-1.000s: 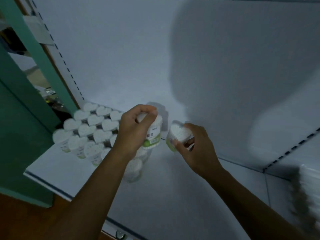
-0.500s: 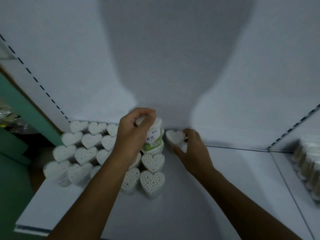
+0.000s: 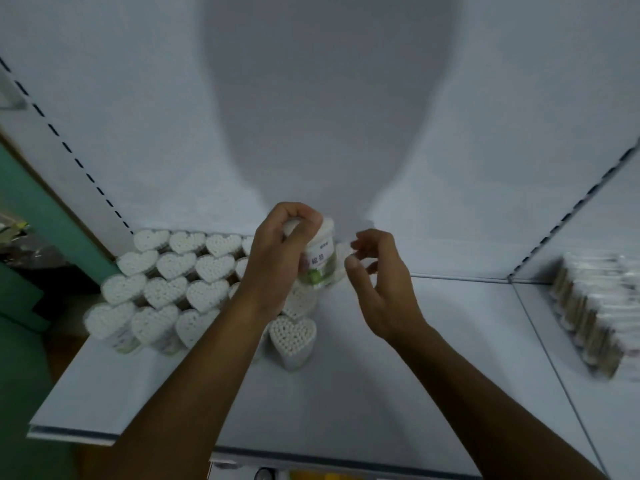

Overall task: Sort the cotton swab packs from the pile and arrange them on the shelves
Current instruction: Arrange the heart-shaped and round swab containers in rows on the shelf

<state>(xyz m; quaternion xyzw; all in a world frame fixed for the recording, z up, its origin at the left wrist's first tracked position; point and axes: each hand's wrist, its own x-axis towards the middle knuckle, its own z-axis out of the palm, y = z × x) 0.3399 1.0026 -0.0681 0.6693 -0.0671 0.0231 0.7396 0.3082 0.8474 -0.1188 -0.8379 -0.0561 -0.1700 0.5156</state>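
Observation:
My left hand (image 3: 277, 261) grips a heart-shaped cotton swab pack (image 3: 320, 263) with a green and white label, held above the white shelf (image 3: 398, 375). Rows of heart-shaped swab packs (image 3: 173, 282) stand upright on the shelf's left half, and one more (image 3: 292, 336) stands in front of my hands. My right hand (image 3: 377, 282) hovers just right of the held pack, fingers loosely curled and holding nothing. Behind my right hand's fingertips a placed pack (image 3: 343, 252) peeks out against the back wall.
The shelf's back panel (image 3: 329, 116) rises straight behind the packs. On the neighbouring shelf to the right stands a row of other swab packs (image 3: 595, 306) with brownish sticks. A green post (image 3: 38, 202) borders the left side. The shelf's front edge (image 3: 72, 434) runs at lower left.
My right hand let go of the heart pack at the back wall and lifted away from it. My left hand keeps its pack. The camera moved closer.

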